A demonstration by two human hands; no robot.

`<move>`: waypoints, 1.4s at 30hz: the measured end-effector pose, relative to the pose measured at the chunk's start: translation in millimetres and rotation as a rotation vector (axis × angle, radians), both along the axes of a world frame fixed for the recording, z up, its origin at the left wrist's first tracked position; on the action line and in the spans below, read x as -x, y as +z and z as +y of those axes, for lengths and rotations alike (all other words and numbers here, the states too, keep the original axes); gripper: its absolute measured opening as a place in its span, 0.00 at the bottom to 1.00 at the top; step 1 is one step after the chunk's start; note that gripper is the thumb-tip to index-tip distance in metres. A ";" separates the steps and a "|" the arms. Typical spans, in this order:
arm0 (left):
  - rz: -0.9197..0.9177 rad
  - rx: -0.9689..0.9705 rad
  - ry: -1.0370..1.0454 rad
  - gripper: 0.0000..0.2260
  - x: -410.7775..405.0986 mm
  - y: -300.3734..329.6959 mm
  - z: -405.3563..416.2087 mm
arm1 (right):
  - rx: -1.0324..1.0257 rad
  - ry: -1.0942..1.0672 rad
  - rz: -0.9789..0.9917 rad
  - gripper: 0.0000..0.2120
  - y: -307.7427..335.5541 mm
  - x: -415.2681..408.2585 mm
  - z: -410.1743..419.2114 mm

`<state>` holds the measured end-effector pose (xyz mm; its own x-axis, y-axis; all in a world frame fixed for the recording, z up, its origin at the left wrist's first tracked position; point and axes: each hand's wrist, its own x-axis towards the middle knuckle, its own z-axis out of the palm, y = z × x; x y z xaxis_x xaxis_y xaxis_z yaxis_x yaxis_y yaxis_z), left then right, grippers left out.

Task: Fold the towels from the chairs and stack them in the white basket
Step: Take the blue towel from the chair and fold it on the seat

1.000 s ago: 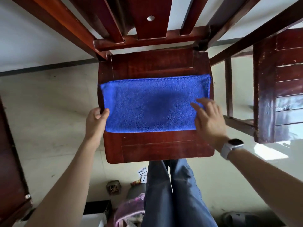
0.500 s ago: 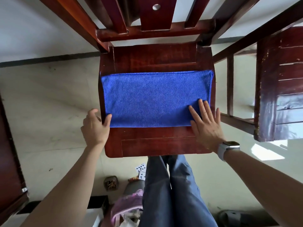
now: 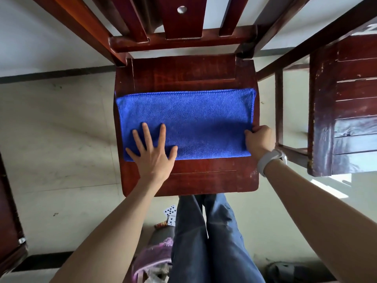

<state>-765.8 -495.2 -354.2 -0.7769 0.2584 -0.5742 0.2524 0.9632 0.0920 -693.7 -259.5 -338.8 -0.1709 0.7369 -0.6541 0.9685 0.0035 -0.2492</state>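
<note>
A blue towel point(image 3: 193, 119), folded into a long rectangle, lies flat across the seat of a dark red wooden chair point(image 3: 183, 176). My left hand point(image 3: 153, 148) presses flat on the towel's near left part, fingers spread and straight. My right hand point(image 3: 259, 141) grips the towel's near right edge, with the thumb on top and the fingers curled round it. A white watch sits on my right wrist. The white basket is not in view.
A second dark wooden chair point(image 3: 342, 111) stands close on the right. Dark furniture point(image 3: 8, 231) edges the left side. Playing cards point(image 3: 170, 213), a pink bag point(image 3: 155, 260) and a dark shoe point(image 3: 289, 270) lie on the pale floor near my legs.
My left hand moved from the towel's left edge onto the towel and now presses it flat. My right hand slid from flat on the towel to its right edge and took hold there.
</note>
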 end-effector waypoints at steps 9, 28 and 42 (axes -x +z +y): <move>-0.100 -0.071 0.032 0.32 12.7 15.2 -0.3 | 0.122 0.010 0.098 0.13 25.2 8.7 -4.0; -0.410 -1.005 1.702 0.13 25.9 43.8 -46.3 | 0.260 0.636 0.308 0.13 38.5 136.5 -146.1; 0.058 -0.693 1.280 0.11 8.8 29.5 -47.1 | 0.038 1.161 0.155 0.16 8.4 221.5 -145.8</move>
